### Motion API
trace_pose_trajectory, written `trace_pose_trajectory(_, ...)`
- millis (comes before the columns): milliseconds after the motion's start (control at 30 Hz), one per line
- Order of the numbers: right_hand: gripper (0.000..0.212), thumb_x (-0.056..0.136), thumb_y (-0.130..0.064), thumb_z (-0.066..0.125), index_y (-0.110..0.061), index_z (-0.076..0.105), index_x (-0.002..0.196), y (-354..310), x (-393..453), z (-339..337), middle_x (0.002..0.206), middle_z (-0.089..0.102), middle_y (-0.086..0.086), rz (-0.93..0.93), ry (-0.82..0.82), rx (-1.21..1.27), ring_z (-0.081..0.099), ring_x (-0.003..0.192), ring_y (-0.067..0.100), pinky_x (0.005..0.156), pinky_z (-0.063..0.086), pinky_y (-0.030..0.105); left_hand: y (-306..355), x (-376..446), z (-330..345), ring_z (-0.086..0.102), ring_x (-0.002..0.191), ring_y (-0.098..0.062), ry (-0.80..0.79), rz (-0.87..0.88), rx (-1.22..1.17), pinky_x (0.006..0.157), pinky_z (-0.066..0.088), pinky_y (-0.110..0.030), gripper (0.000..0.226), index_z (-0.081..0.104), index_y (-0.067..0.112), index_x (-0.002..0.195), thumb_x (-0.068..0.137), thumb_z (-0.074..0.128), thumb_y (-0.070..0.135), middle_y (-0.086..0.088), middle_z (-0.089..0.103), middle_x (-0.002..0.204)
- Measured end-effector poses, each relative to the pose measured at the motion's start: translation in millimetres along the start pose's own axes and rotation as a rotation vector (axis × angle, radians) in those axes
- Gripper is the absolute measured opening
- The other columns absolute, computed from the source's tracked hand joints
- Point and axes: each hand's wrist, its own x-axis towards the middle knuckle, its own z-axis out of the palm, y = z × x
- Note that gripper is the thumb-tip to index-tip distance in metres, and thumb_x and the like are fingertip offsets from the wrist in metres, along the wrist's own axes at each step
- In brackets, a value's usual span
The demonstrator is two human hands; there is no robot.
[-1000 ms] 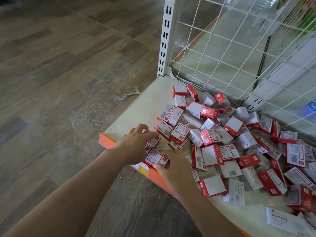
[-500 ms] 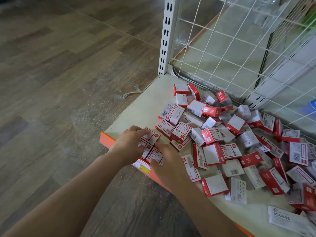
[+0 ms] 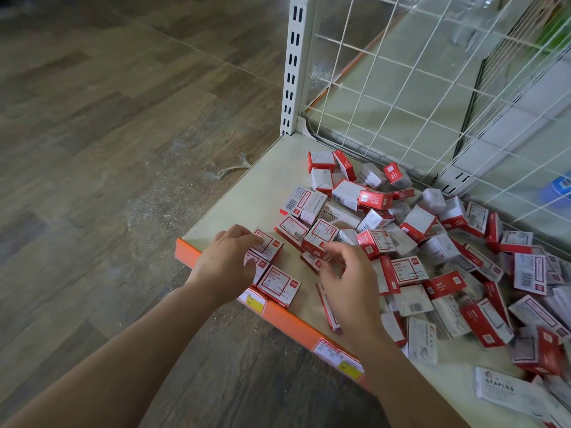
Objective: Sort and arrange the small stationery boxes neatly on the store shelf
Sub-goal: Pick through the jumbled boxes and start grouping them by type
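Boxes (image 3: 401, 242) heaped loose across shelf (image 3: 247, 193), red and white, too many and too overlapped for a sure count; three squared up at front left corner (image 3: 268, 267). Left hand (image 3: 225, 261) resting on those three, fingers relaxed. Right hand (image 3: 346, 273) hovering over heap, fingers loosely curled, nothing pinched. Risk, likely: front box (image 3: 278, 285) nudged past orange edge (image 3: 296, 325) onto floor (image 3: 92, 149). Two hands, two price tags (image 3: 338, 359).

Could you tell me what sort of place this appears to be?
Most likely a shop aisle: a low display shelf with price labels on its orange edge, a white wire-grid back, and a heap of small stationery boxes.
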Motion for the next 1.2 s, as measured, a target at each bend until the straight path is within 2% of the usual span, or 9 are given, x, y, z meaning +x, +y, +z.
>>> trace_pose_trajectory(100, 0.033, 0.087, -0.006, 0.059, -0.017, 0.057, 0.118, 2.7, 10.0, -5.9, 0.113, 0.056, -0.005, -0.012, 0.034, -0.013, 0.049, 0.100, 0.002, 0.070, 0.037, -0.001, -3.0, -2.3, 0.6, 0.037, 0.122, -0.012, -0.045, 0.036, 0.029, 0.097, 0.039, -0.027, 0.045, 0.049, 0.028, 0.133, 0.090, 0.050, 0.014, 0.010, 0.043, 0.135)
trace_pose_trajectory(167, 0.042, 0.086, -0.007, 0.060, -0.017, 0.051, 0.126, 3.1, 17.6, -6.4, 0.122, 0.052, -0.004, -0.031, 0.013, -0.033, 0.047, 0.108, 0.002, 0.072, 0.032, -0.006, -3.5, -4.0, -0.7, 0.035, 0.124, -0.012, -0.070, 0.054, 0.064, 0.098, 0.040, -0.030, 0.046, 0.046, 0.031, 0.134, 0.091, 0.050, 0.016, 0.012, 0.039, 0.139)
trace_pose_trajectory(267, 0.050, 0.086, -0.013, 0.062, -0.015, 0.045, 0.132, 3.4, 29.0, -3.6, 0.131, 0.048, -0.001, -0.037, -0.039, -0.107, 0.045, 0.121, 0.010, 0.086, 0.034, 0.008, 0.4, -5.3, -1.8, 0.030, 0.127, -0.012, -0.120, 0.089, 0.118, 0.102, 0.038, -0.032, 0.045, 0.043, 0.035, 0.136, 0.094, 0.047, 0.020, 0.013, 0.032, 0.143)
trace_pose_trajectory(400, 0.052, 0.083, -0.017, 0.066, -0.014, 0.045, 0.131, 4.5, 38.0, 1.4, 0.127, 0.050, 0.001, -0.041, -0.097, -0.163, 0.046, 0.121, 0.014, 0.097, 0.042, 0.025, 6.4, -3.0, -1.4, 0.026, 0.131, -0.012, -0.166, 0.081, 0.148, 0.103, 0.039, -0.033, 0.047, 0.038, 0.037, 0.138, 0.095, 0.046, 0.021, 0.013, 0.027, 0.147)
trace_pose_trajectory(467, 0.054, 0.083, -0.017, 0.066, -0.013, 0.045, 0.132, 4.2, 39.1, 2.5, 0.128, 0.050, 0.001, -0.043, -0.094, -0.181, 0.045, 0.122, 0.015, 0.099, 0.042, 0.028, 6.7, -2.6, -1.3, 0.026, 0.132, -0.012, -0.167, 0.066, 0.141, 0.103, 0.039, -0.032, 0.047, 0.039, 0.038, 0.138, 0.095, 0.046, 0.021, 0.013, 0.027, 0.146)
trace_pose_trajectory(700, 0.048, 0.083, -0.015, 0.067, -0.016, 0.049, 0.127, 2.6, 29.4, 3.2, 0.123, 0.047, -0.001, -0.100, -0.086, -0.197, 0.044, 0.120, 0.015, 0.093, 0.036, 0.019, 7.4, -7.5, 0.1, 0.029, 0.132, -0.012, -0.150, 0.049, 0.077, 0.104, 0.037, -0.029, 0.048, 0.040, 0.034, 0.138, 0.094, 0.048, 0.019, 0.011, 0.029, 0.146)
trace_pose_trajectory(833, 0.049, 0.080, -0.027, 0.070, -0.019, 0.048, 0.124, -1.2, 24.3, -0.9, 0.120, 0.044, 0.001, -0.090, -0.192, -0.208, 0.042, 0.118, 0.016, 0.096, 0.043, 0.026, 5.1, -11.2, -0.9, 0.039, 0.127, -0.014, -0.064, -0.023, -0.036, 0.103, 0.039, -0.029, 0.044, 0.048, 0.029, 0.133, 0.091, 0.050, 0.015, 0.005, 0.039, 0.139)
trace_pose_trajectory(967, 0.061, 0.081, -0.034, 0.068, -0.016, 0.042, 0.132, -3.9, 19.7, -10.6, 0.127, 0.037, 0.004, -0.026, -0.290, -0.240, 0.039, 0.122, 0.018, 0.097, 0.040, 0.025, 6.7, -14.2, -5.7, 0.046, 0.121, -0.015, -0.014, -0.097, -0.113, 0.098, 0.039, -0.027, 0.038, 0.055, 0.026, 0.127, 0.091, 0.051, 0.013, 0.002, 0.045, 0.133)
trace_pose_trajectory(1200, 0.059, 0.077, -0.034, 0.070, -0.019, 0.042, 0.128, 2.5, 6.9, -23.9, 0.120, 0.041, -0.001, 0.015, -0.244, -0.189, 0.043, 0.113, 0.012, 0.086, 0.037, 0.017, 20.4, -18.0, -8.2, 0.051, 0.108, -0.012, -0.006, -0.126, -0.163, 0.086, 0.038, -0.020, 0.035, 0.055, 0.024, 0.125, 0.092, 0.050, 0.016, 0.001, 0.050, 0.127)
